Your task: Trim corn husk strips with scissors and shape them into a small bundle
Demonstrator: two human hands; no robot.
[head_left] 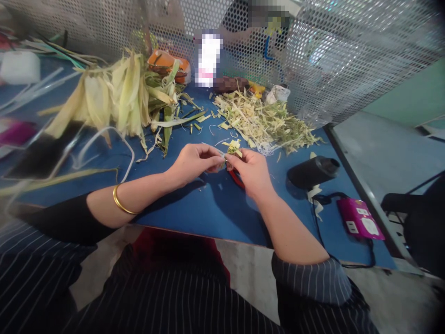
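Both hands meet above the blue table (pixel 208 208), near its middle. My left hand (pixel 196 163) pinches something thin and pale at its fingertips, too small to make out. Touching it from the right, my right hand (pixel 248 168) is closed around a small folded yellow-green husk piece (pixel 233 147), which sticks up above its fingers. A red curved handle (pixel 236 179) shows under the right hand; whether it is held cannot be seen. Beyond the hands lies a heap of shredded husk (pixel 257 118). Long pale husks (pixel 121 95) are piled at the back left.
A black cylinder (pixel 311 172) lies to the right, near a magenta power socket box (pixel 359 218) with a black cable. A perforated metal screen (pixel 320 51) stands along the back. An orange package (pixel 168 65) and a bright phone screen (pixel 208 58) are behind the piles.
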